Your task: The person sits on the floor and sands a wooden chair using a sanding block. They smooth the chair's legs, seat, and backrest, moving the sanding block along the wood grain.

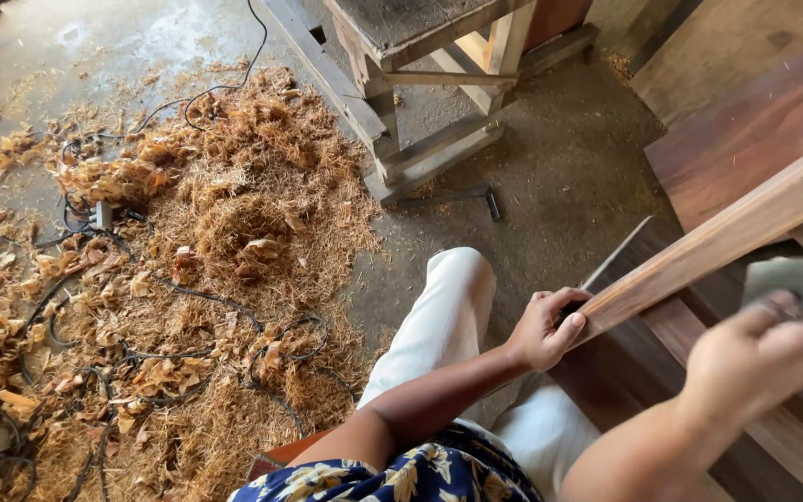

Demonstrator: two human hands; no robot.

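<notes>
Sawdust and curled shavings (206, 270) cover the concrete floor (550, 158), with black cables (188, 297) running through them. On the right, the left hand (543, 327) wraps its fingers (564, 299) around the low end of a slanted wooden strip (727, 237), steadying it, while the blurred right hand (759, 358) pinches a grey sanding block (787, 279) against it

Layout of the workshop floor and bench

A wooden strip (727, 232) is being held at its near end by the left hand (541, 330); a blurred, possibly sanding, block (787, 279) is being pressed on it by the right hand (755, 358); wood shavings (188, 279) are lying left.
</notes>
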